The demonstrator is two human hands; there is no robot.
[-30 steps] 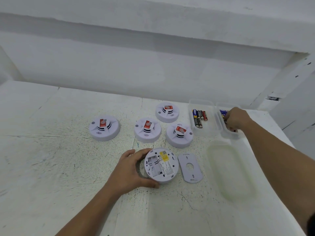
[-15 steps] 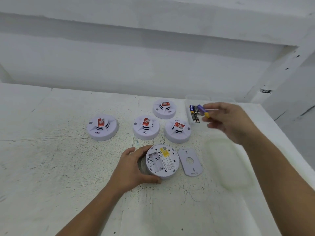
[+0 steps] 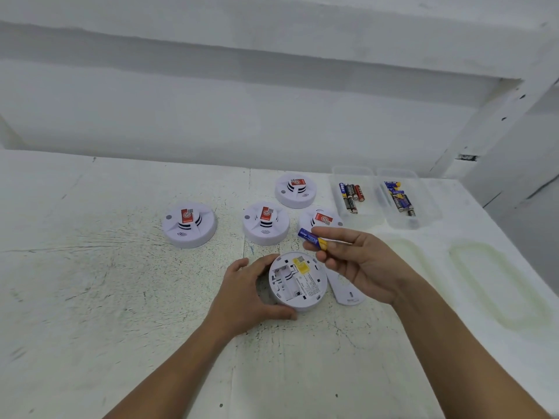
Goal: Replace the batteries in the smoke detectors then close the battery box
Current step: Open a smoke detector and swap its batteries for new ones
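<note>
Scuffed white table point(image 3: 90, 297) meets white wall point(image 3: 211, 116) behind detectors point(image 3: 189, 224).

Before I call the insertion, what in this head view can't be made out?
Head view, polarity marks in the open detector bay: too small.
Head view, cover plate: largely hidden by the right hand.
Head view, battery terminals: yellow end covered by that hand, blurred.
Head view, labels in the battery box: too small.
</note>
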